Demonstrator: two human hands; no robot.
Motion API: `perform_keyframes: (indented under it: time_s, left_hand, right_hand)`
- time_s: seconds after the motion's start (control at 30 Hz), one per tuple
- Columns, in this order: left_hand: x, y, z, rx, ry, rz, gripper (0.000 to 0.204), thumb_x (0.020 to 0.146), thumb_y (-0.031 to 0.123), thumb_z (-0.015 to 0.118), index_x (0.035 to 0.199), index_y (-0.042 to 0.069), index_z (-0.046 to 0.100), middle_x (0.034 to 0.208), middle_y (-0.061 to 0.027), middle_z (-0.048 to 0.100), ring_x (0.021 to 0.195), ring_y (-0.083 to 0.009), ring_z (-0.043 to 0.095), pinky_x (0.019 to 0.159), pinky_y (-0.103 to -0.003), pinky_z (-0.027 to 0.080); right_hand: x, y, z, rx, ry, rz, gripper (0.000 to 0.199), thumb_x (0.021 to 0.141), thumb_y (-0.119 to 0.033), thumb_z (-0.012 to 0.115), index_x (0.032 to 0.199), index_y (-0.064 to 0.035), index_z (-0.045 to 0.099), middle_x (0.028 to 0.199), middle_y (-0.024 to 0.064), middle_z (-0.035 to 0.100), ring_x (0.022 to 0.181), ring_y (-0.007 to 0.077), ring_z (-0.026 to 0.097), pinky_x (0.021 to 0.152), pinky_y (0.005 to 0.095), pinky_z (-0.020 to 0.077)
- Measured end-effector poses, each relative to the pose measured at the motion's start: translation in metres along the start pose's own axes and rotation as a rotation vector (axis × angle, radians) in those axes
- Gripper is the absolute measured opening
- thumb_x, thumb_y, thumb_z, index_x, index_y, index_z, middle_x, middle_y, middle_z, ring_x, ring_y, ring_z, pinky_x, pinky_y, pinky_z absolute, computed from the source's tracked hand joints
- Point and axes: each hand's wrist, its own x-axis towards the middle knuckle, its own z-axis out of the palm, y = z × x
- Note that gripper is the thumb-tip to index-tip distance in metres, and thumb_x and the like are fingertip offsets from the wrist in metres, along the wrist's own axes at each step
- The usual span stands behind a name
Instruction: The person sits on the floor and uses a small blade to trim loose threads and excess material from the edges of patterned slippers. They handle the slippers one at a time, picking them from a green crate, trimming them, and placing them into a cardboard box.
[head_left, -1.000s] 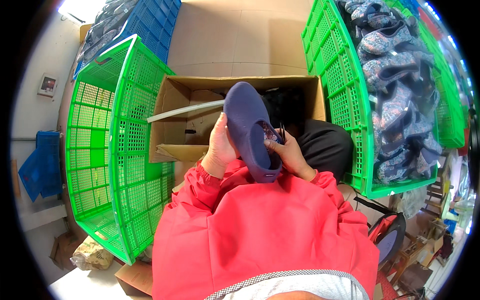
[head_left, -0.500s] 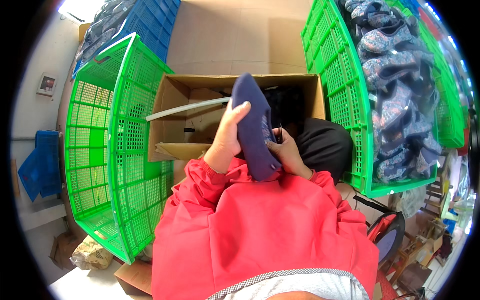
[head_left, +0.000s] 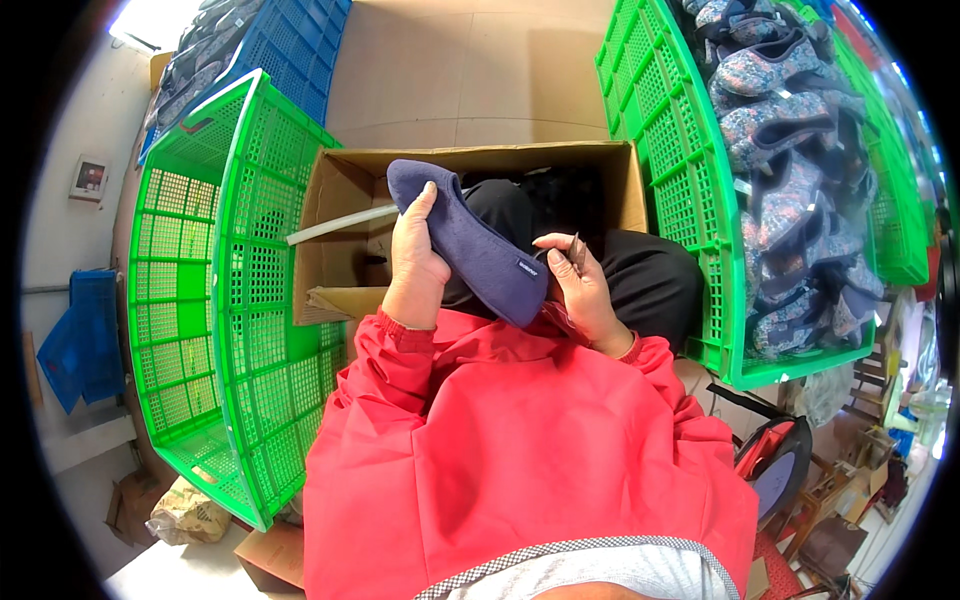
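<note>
A dark navy cloth slipper (head_left: 470,245) lies tilted across my lap, toe up to the left and heel down to the right. My left hand (head_left: 415,245) grips its toe half, thumb on top. A small label shows on the side near the heel. Just right of the heel, my right hand (head_left: 585,290) is closed on a small, dark, pointed metal tool, which looks like thread snips (head_left: 574,249); much of it is hidden in the fingers. Whether the right fingers also touch the slipper is hard to tell.
An open cardboard box (head_left: 315,215) stands in front of my knees, a pale strip (head_left: 345,222) across its left side. A green crate (head_left: 240,300) is on the left. Another green crate (head_left: 690,230) on the right holds piled floral slippers (head_left: 790,200). A blue crate (head_left: 300,70) stands far left.
The slipper has turned from nearly upright to a leftward slant, its labelled side now showing. My left hand has shifted left with it; my right hand has come away from the slipper's opening.
</note>
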Motion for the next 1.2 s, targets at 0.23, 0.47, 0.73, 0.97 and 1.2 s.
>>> perform_keyframes:
  time_s: [0.23, 0.47, 0.73, 0.97, 1.2]
  left_hand:
    - [-0.003, 0.014, -0.011, -0.081, -0.065, -0.085, 0.034, 0.091, 0.036, 0.07, 0.112, 0.01, 0.065, 0.105, -0.0097, 0.071, 0.092, -0.0287, 0.068, 0.089, -0.048, 0.055]
    - [0.011, 0.021, -0.026, -0.048, -0.084, -0.108, 0.032, 0.092, 0.042, 0.068, 0.103, 0.013, 0.064, 0.097, -0.009, 0.071, 0.089, -0.0289, 0.069, 0.083, -0.049, 0.057]
    - [0.039, 0.007, -0.048, -0.054, -0.042, -0.182, 0.024, 0.091, 0.027, 0.068, 0.104, 0.008, 0.063, 0.1, -0.0117, 0.072, 0.091, -0.0312, 0.069, 0.086, -0.05, 0.057]
    - [0.033, 0.001, -0.062, -0.036, 0.059, -0.157, 0.036, 0.094, 0.029, 0.067, 0.117, 0.002, 0.063, 0.113, -0.0149, 0.07, 0.102, -0.0319, 0.067, 0.096, -0.052, 0.053]
    - [-0.002, 0.015, -0.033, -0.039, -0.11, -0.055, 0.033, 0.091, 0.033, 0.072, 0.117, 0.019, 0.058, 0.112, -0.0053, 0.065, 0.101, -0.0253, 0.066, 0.09, -0.05, 0.055]
  right_hand:
    - [-0.002, 0.007, 0.014, 0.227, 0.013, 0.135, 0.011, 0.105, -0.013, 0.055, 0.107, -0.0052, 0.062, 0.093, -0.0054, 0.056, 0.085, 0.0026, 0.048, 0.078, 0.0185, 0.0404]
    - [0.002, 0.007, 0.021, 0.216, -0.001, 0.11, 0.011, 0.103, -0.015, 0.057, 0.107, -0.0071, 0.064, 0.078, -0.0095, 0.047, 0.064, -0.0004, 0.035, 0.056, 0.0177, 0.0291]
    - [0.003, 0.004, 0.018, 0.277, 0.074, 0.184, 0.011, 0.103, -0.016, 0.058, 0.105, -0.007, 0.065, 0.086, -0.0072, 0.053, 0.074, 0.0011, 0.044, 0.066, 0.0176, 0.0374]
    - [0.008, 0.009, 0.016, 0.302, 0.031, 0.173, 0.007, 0.101, -0.01, 0.058, 0.102, -0.0072, 0.064, 0.087, -0.0053, 0.055, 0.073, 0.0012, 0.045, 0.065, 0.0181, 0.0375]
    - [0.002, 0.011, 0.004, 0.247, 0.219, 0.016, 0.005, 0.097, -0.006, 0.059, 0.094, -0.0041, 0.063, 0.092, 0.0014, 0.061, 0.087, 0.0101, 0.054, 0.082, 0.025, 0.0433]
